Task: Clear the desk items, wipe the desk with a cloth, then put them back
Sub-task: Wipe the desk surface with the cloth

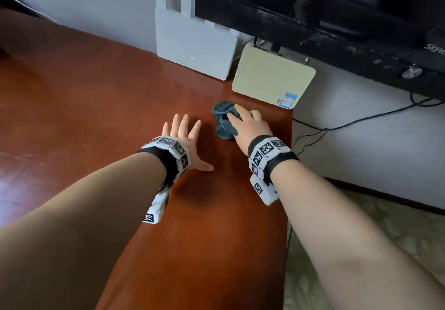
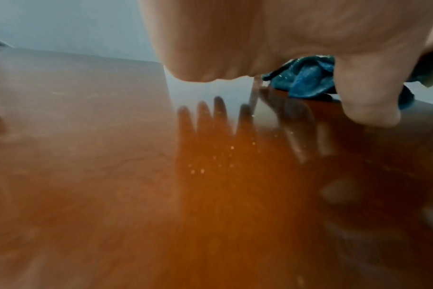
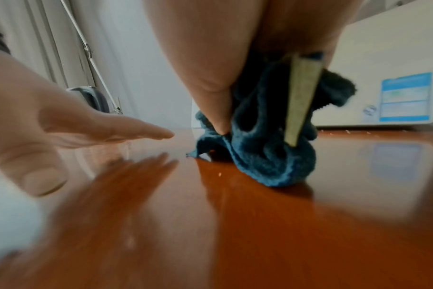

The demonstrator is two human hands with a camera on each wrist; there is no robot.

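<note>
Glossy red-brown desk (image 1: 96,107) against white wall (image 1: 84,1) — seemingly crumb-speckled, dark cloth (image 1: 225,123)

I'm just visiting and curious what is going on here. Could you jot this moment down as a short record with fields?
Surface: glossy reddish-brown desk
Right hand: grips a crumpled dark blue cloth that rests on the desk
Left hand: open, fingers spread, holds nothing; whether it touches the desk cannot be told
At the back: white router upright by the wall; beige box with a blue sticker beside it, close behind the cloth
Above the box: black screen
Stage: wiping, judging by the cloth on the desk
</note>
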